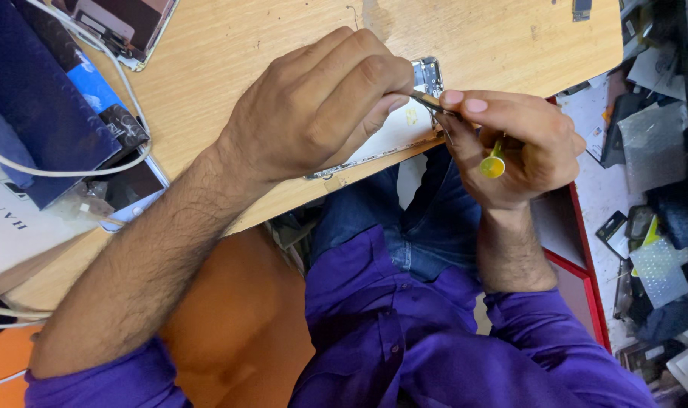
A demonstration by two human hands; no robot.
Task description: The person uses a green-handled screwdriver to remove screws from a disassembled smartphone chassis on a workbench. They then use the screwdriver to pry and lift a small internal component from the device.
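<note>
At the near edge of the wooden table (230, 45) we've got an opened-up phone (404, 121) lying flat, back side up, mostly hidden under our left hand (314, 106). That hand is spread over it, fingers curled down and pressing, not really wrapped around anything. Our right hand (518, 143) is pinched closed on a slim screwdriver (465, 132) with a yellow cap, its tip on the phone's far right corner.

What shows of the phone is a pale, whitish inside panel with a silvery metal bracket and small parts at that corner. We'd guess it's light, stiff and thin, and pretty fragile with its innards bare, so it's best held by the frame edges, never the exposed parts.

Off to the left sit a dark blue box (34, 98), a white cable (94, 168) and another phone (125, 23).
</note>
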